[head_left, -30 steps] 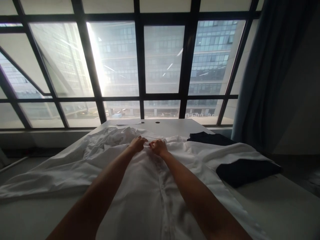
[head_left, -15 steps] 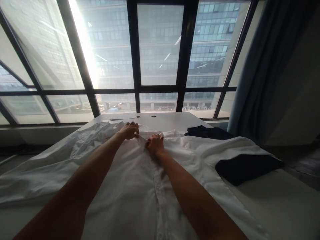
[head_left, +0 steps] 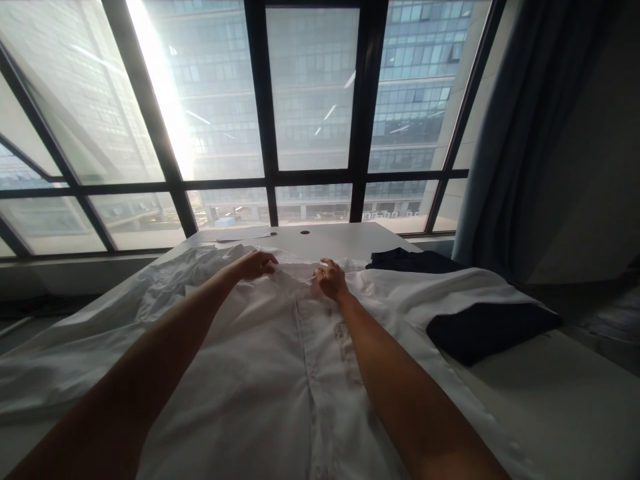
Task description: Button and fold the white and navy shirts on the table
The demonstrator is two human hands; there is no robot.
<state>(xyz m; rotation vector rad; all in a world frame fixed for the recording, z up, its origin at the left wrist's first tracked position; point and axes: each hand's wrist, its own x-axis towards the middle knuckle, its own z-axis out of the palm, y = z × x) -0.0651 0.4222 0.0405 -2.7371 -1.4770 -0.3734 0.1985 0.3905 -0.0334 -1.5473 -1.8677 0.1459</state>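
Observation:
A white button-up shirt (head_left: 280, 360) lies spread face up on a white table (head_left: 560, 407), its button placket running down the middle and its collar at the far end. My left hand (head_left: 256, 264) rests on the cloth left of the collar, fingers bent onto the fabric. My right hand (head_left: 330, 279) presses on the cloth right of the collar, fingers curled. Both forearms stretch out over the shirt's body. The shirt's left sleeve (head_left: 75, 360) trails off to the left.
Two dark folded garments lie at the right, one (head_left: 490, 327) on the shirt's sleeve and one (head_left: 413, 260) farther back. The table's far end (head_left: 325, 237) has two cable holes. Behind stand a large dark-framed window (head_left: 310, 173) and a dark curtain (head_left: 520, 133).
My hands have drawn apart at the collar, the left one sliding left and the right one moving right. The placket now lies flatter and straighter. The camera has tipped down a little.

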